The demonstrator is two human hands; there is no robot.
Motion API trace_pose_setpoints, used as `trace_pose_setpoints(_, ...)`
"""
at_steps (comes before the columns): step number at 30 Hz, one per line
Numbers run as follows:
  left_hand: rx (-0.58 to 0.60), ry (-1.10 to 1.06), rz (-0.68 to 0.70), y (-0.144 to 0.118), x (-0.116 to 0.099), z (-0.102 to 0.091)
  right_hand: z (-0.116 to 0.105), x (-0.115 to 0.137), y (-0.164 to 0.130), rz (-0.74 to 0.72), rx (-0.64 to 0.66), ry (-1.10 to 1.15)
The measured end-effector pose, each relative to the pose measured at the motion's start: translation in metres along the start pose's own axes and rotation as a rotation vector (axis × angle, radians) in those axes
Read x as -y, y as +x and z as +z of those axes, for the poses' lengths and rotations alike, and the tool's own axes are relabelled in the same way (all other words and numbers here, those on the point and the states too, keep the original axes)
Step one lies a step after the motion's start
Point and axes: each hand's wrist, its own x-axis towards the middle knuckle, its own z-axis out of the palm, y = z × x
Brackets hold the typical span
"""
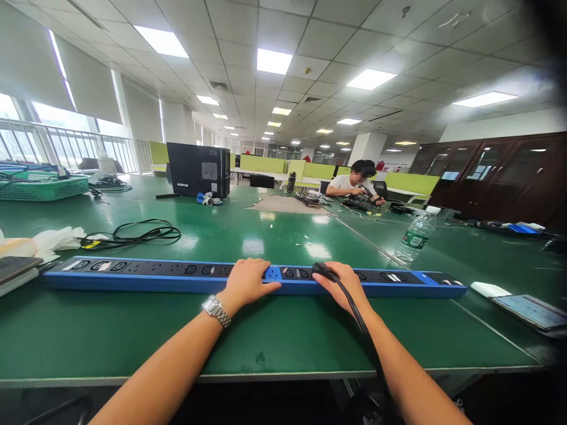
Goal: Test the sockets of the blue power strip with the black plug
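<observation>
A long blue power strip (146, 274) with black sockets lies across the green table (133, 336) in front of me. My left hand (248, 280), with a metal watch at the wrist, rests flat on the strip near its middle. My right hand (343, 283) grips a black plug (322, 270) that sits at a socket of the strip. The plug's black cable (361, 321) runs back over my right wrist and off the table's near edge.
A coiled black cable (137, 233) and white paper (57, 239) lie at left, a green basket (44, 188) further back. A black computer case (199, 170) stands mid-table. At right are a water bottle (415, 235) and a tablet (529, 310). Another person (354, 183) works at the far side.
</observation>
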Motion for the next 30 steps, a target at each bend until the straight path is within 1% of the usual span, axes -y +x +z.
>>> trace_pose_setpoints(2,-0.001,-0.001,0.004,0.0,0.0,0.0,0.001,0.002,0.0,-0.004,-0.052,0.014)
trace_pose_setpoints(3,0.0,-0.002,0.005,0.0,0.0,0.0,0.001,0.004,0.0,0.002,-0.104,0.031)
trace_pose_setpoints(5,-0.007,-0.018,-0.01,0.0,-0.001,0.001,0.001,0.012,0.0,0.009,-0.251,0.083)
trace_pose_setpoints(7,-0.059,-0.077,-0.026,0.0,-0.002,0.001,0.002,0.022,0.002,-0.035,-0.367,0.117)
trace_pose_setpoints(8,-0.105,-0.124,-0.023,0.0,-0.003,0.002,0.004,0.029,0.003,-0.082,-0.369,0.108)
trace_pose_setpoints(11,-0.25,-0.263,0.065,-0.001,-0.006,0.002,0.014,0.054,0.007,-0.269,-0.243,0.018)
trace_pose_setpoints(14,-0.322,-0.287,0.138,-0.003,-0.005,-0.001,0.027,0.08,0.015,-0.45,-0.209,0.011)
trace_pose_setpoints(15,-0.346,-0.266,0.141,-0.003,-0.003,-0.003,0.031,0.088,0.017,-0.505,-0.201,0.031)
trace_pose_setpoints(16,-0.377,-0.228,0.139,-0.004,0.0,-0.005,0.035,0.095,0.02,-0.529,-0.204,0.059)
trace_pose_setpoints(19,-0.469,-0.048,0.172,-0.006,0.01,-0.012,0.044,0.109,0.024,-0.54,-0.197,0.171)
trace_pose_setpoints(21,-0.508,0.064,0.215,-0.007,0.017,-0.018,0.047,0.111,0.024,-0.561,-0.147,0.236)
trace_pose_setpoints(23,-0.549,0.117,0.209,-0.007,0.023,-0.024,0.046,0.107,0.024,-0.592,-0.085,0.274)
trace_pose_setpoints(25,-0.599,0.119,0.143,-0.009,0.033,-0.031,0.043,0.098,0.026,-0.576,-0.051,0.287)
trace_pose_setpoints(26,-0.619,0.103,0.103,-0.011,0.039,-0.034,0.041,0.091,0.028,-0.534,-0.045,0.286)
trace_pose_setpoints(28,-0.644,0.037,0.031,-0.019,0.054,-0.04,0.035,0.072,0.036,-0.369,-0.033,0.274)
trace_pose_setpoints(30,-0.643,-0.086,-0.01,-0.029,0.071,-0.044,0.028,0.052,0.045,-0.109,-0.013,0.241)
